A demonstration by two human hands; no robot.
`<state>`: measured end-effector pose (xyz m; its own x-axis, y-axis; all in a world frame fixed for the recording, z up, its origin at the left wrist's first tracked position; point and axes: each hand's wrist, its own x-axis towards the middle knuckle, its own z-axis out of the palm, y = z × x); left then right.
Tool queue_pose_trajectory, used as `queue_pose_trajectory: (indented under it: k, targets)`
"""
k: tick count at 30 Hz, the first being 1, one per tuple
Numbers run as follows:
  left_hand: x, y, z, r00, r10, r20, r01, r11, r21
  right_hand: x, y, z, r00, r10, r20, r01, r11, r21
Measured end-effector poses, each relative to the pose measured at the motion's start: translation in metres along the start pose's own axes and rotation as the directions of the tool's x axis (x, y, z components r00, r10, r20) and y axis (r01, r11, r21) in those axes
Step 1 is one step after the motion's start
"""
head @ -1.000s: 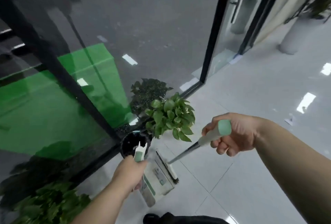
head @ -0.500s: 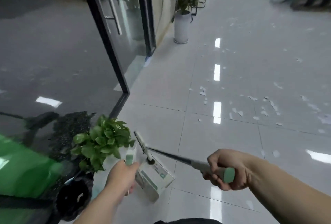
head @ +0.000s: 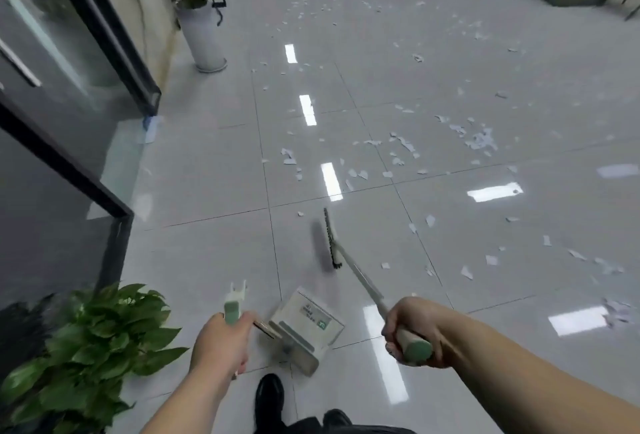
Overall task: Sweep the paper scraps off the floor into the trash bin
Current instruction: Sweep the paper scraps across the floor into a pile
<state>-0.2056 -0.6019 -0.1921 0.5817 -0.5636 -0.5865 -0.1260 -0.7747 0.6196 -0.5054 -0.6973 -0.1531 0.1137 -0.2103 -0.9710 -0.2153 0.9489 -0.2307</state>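
Right now both hands are full. The left hand [head: 221, 343] is curled round the green-and-white handle of a dustpan [head: 304, 326], whose pale tray hangs tilted just to the right of that hand, between the two hands; whether its edge touches the floor [head: 207, 191] cannot be told. The right hand [head: 412, 333] is clenched round the green end of a broom [head: 328, 243] — its thin stick runs forward and leftward from the fist to the dark brush head, which sits ahead of both hands and is blurred, so contact with the tiles is unclear. Paper scraps [head: 481, 140] lie scattered over the grey tiles ahead of the right hand and out to its right, thickest in a patch far ahead of it; a few small bits lie near the brush head, to its right. A leafy green plant [head: 90, 347] sits close to the left of the left hand. Below and between the hands a black shoe [head: 269, 395] stands on the floor. Far ahead of the left hand stands a tall white pot [head: 204, 38] holding a plant, near a glass door [head: 52, 87]
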Motion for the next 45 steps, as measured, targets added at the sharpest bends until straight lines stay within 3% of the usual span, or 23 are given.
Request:
queue_pose_trajectory:
  k: [5, 16, 25, 34, 45]
  targets:
    - [0.029, 0.008, -0.016, 0.995, 0.046, 0.087, -0.05, 0.997, 0.054, 0.01, 0.012, -0.011, 0.989, 0.0, -0.15, 0.0, 1.0, -0.001]
    - [0.114, 0.023, -0.087, 0.977, 0.047, 0.207, -0.061, 0.996, 0.058, 0.032, -0.028, 0.083, 0.996, 0.036, -0.084, -0.038, 0.999, -0.017]
    - [0.162, 0.032, -0.13, 0.985, 0.04, 0.17, -0.06, 0.992, 0.115, 0.046, -0.095, 0.16, 1.0, 0.006, 0.008, -0.005, 0.997, -0.081]
    - [0.186, 0.051, -0.13, 0.988, 0.096, 0.119, -0.122, 0.965, 0.23, 0.057, -0.133, 0.169, 1.0, -0.017, -0.006, 0.015, 0.984, -0.177]
    - [0.226, 0.09, -0.11, 0.996, -0.081, -0.024, 0.084, 0.986, 0.143, 0.129, -0.256, 0.159, 0.992, 0.01, 0.126, 0.024, 0.964, -0.264]
